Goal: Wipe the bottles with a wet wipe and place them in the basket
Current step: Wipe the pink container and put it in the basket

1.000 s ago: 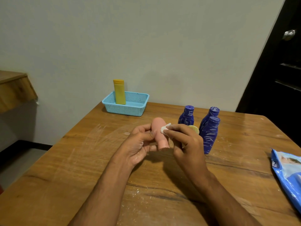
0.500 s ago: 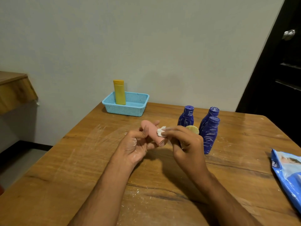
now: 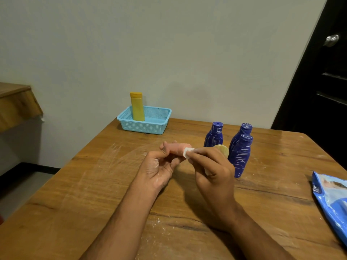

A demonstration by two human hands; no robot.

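My left hand (image 3: 156, 168) holds a small pink bottle (image 3: 177, 148) lying almost level above the table. My right hand (image 3: 212, 167) pinches a white wet wipe (image 3: 186, 152) against the bottle's right end. Three dark blue bottles streaked with white stand upright behind my right hand: one at the back left (image 3: 215, 136), one at the back right (image 3: 244, 131), one in front (image 3: 241, 156). A pale yellow round top (image 3: 223, 150) shows just behind my right fingers. A yellow bottle (image 3: 137, 106) stands in the light blue basket (image 3: 150, 125) at the table's far edge.
The wooden table (image 3: 93, 184) carries white powder smears. A blue wipes packet (image 3: 332, 199) lies at the right edge. A dark door with a round knob (image 3: 331, 40) is at the right, and a wooden shelf (image 3: 16, 104) juts from the left wall.
The pink bottle has tipped from nearly upright to almost level in my left hand, its top swinging left. The wipe has stayed on it and now sits at its right end.
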